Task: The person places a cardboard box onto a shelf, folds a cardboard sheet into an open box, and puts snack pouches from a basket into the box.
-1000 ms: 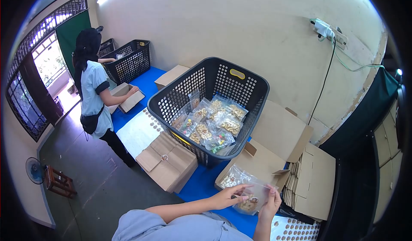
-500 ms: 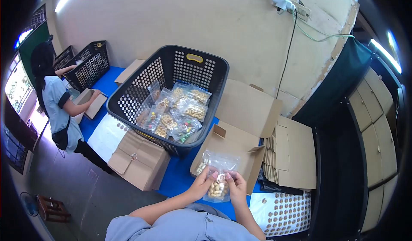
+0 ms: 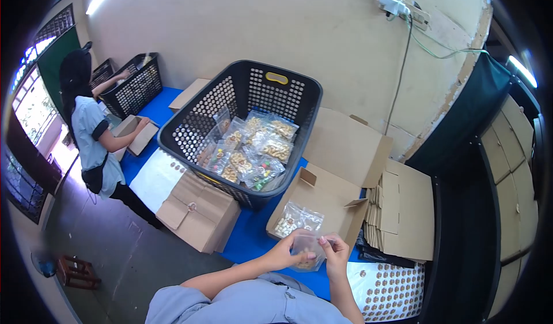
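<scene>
A small clear plastic pouch (image 3: 306,245) with tan, nut-like pieces at its bottom is between my two hands, just over the near edge of an open cardboard box (image 3: 328,191). My left hand (image 3: 290,252) grips the pouch's left side, thumb across its front. The fingers of my right hand (image 3: 334,251) pinch its upper right corner. Inside the box, close to my left hand, lies another clear pouch (image 3: 286,226) of white pieces, with a round sticker near it.
A black perforated basket (image 3: 242,194) holding several filled pouches (image 3: 253,145) stands behind the box. Folded cardboard boxes (image 3: 412,208) are stacked on the right above a sticker sheet (image 3: 394,289). More cardboard (image 3: 199,208) sits left. A co-worker (image 3: 92,122) handles a box farther left.
The pouch in my hands has turned and tilted, and its sticker no longer faces me. My right hand has shifted to its upper corner. The pouch of white pieces in the box shows more fully.
</scene>
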